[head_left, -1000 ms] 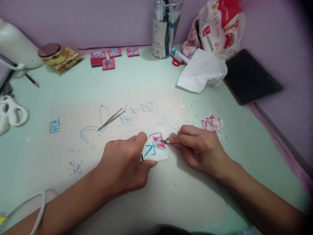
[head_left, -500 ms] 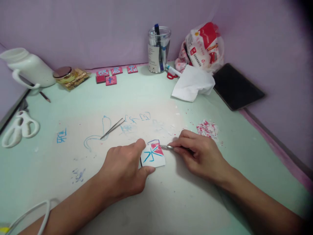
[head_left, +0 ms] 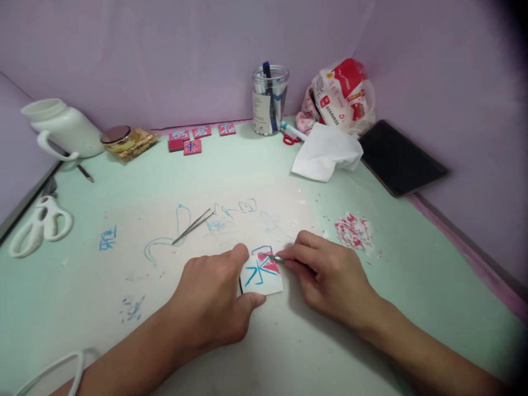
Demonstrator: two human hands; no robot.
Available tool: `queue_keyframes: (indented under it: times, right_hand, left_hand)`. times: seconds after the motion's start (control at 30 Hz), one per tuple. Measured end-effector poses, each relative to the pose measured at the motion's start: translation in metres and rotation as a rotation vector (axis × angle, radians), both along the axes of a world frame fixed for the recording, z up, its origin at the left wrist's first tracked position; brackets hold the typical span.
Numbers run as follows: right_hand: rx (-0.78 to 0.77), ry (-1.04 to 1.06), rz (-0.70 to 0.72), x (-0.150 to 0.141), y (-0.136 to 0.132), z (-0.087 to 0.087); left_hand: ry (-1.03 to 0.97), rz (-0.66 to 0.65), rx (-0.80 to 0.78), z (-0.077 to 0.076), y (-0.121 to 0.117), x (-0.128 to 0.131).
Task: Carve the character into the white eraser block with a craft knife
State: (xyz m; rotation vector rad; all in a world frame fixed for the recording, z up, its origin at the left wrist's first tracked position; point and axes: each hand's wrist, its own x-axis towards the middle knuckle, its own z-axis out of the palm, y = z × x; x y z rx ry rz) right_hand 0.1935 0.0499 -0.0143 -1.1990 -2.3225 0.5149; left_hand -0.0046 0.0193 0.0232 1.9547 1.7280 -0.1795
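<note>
A small white square tile [head_left: 270,285] with a blue drawn character lies on the table, its upper right part showing pink-red. My left hand [head_left: 218,291] grips it along the left side, index finger at the top corner and thumb at the lower edge. Between the thumb and fingers of my right hand [head_left: 325,269] is a slim metal craft knife [head_left: 279,258]. Its tip touches the pink area of the tile; most of the handle is hidden by the hand. Just beyond my left hand lie metal tweezers [head_left: 192,226].
Pink and white shavings [head_left: 353,231] are piled at right. Several pink tiles [head_left: 192,146] sit at the back, near a pen jar [head_left: 270,102]. A crumpled tissue [head_left: 325,153] and a black tablet [head_left: 402,158] are back right. White scissors [head_left: 41,225] and a white jug [head_left: 68,129] stand left.
The whole scene sits slightly lower in view as the camera tilts. The knife tip has shifted a little left over the pink area. Both hands keep their grips.
</note>
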Motion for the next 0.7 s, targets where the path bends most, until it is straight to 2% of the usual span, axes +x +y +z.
queue_keyframes:
  times: [0.37, 0.7]
  right_hand:
    - [-0.153, 0.002, 0.142, 0.010, 0.011, 0.003]
    - [-0.028, -0.017, 0.239, 0.016, 0.019, 0.003]
  left_hand:
    - [-0.051, -0.062, 0.032, -0.003, -0.003, -0.007]
    - [-0.124, -0.198, 0.041, -0.006, 0.005, -0.021]
